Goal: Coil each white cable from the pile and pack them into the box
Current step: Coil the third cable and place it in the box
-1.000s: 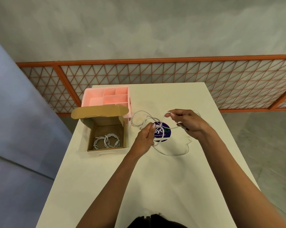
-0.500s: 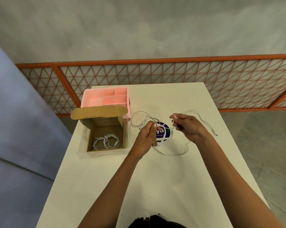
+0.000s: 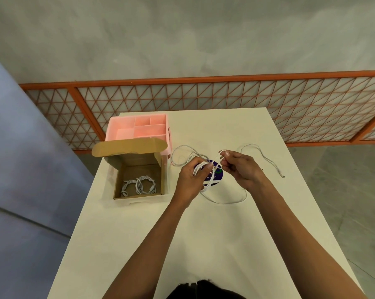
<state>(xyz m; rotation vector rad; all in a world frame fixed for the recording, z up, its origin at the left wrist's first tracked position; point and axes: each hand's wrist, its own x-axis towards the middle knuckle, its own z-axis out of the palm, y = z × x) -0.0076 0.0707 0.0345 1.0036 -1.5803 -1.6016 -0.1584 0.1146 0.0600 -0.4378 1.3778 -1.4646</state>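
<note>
Coiling step: left hand (image 3: 192, 179) grips the loops of cable (image 3: 206, 169) while right hand (image 3: 239, 167) pinches the strand, best fed in even turns.

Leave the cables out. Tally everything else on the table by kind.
Cardboard box: 1
Pink compartment tray: 1
Round purple sticker: 1
Total: 3

Table (image 3: 204, 238) with box (image 3: 139, 158), pink organizer (image 3: 119, 126), cable (image 3: 225, 203)

organizer (image 3: 139, 130) behind box (image 3: 139, 197), coiled cables (image 3: 139, 185) inside
</note>
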